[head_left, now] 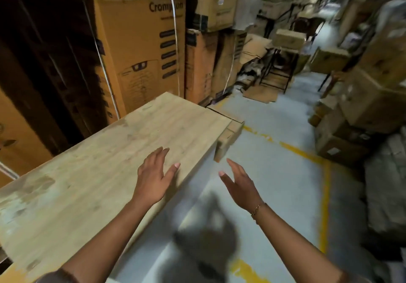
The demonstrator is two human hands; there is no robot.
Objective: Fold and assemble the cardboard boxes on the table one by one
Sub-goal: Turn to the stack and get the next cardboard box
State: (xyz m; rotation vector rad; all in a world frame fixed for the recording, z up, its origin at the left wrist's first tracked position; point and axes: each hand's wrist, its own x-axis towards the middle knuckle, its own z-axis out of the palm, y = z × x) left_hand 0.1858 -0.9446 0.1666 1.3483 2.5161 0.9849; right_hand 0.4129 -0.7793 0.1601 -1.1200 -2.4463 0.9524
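Observation:
My left hand [153, 177] hovers over the right edge of a pale wooden table [87, 179], fingers straight and spread, holding nothing. My right hand [239, 183] is out past the table's edge above the floor, palm turned inward, fingers straight, empty; a thin bracelet circles its wrist. A small cardboard box [228, 137] sits just beyond the table's far right corner, lower than the tabletop and ahead of both hands. No flat box lies on the tabletop in view.
Tall stacked cartons [140, 49] line the wall behind the table. More boxes [360, 111] pile up on the right. A grey floor with yellow lines [303, 153] runs between them. Flattened cardboard [261, 93] and a metal-framed stand [276, 71] stand farther back.

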